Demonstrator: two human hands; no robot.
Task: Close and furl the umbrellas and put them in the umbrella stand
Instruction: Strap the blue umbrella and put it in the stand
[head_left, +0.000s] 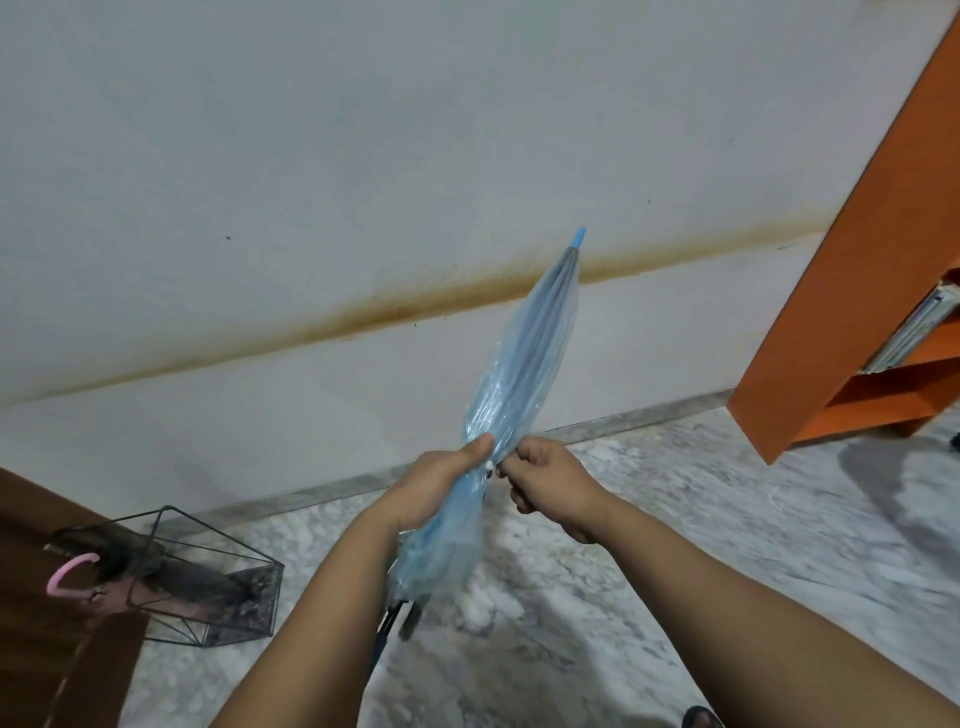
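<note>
A closed, translucent blue umbrella (524, 358) points up and away from me, its blue tip toward the wall. My left hand (436, 483) grips the gathered canopy around its middle, thumb on top. My right hand (545, 480) pinches the strap at the white snap right beside the left thumb. The umbrella's handle end hangs below my left forearm, mostly hidden. At the lower left a black wire umbrella stand (218, 582) sits on the floor with a pink umbrella (78, 577) in it, its curved pink handle sticking out to the left.
A white wall with a brown stain line runs behind. An orange shelf unit (841, 291) stands at the right. A dark brown wooden panel (47, 623) fills the lower left corner. The floor is grey marble (675, 519). A dark sandal toe (701, 717) shows at the bottom edge.
</note>
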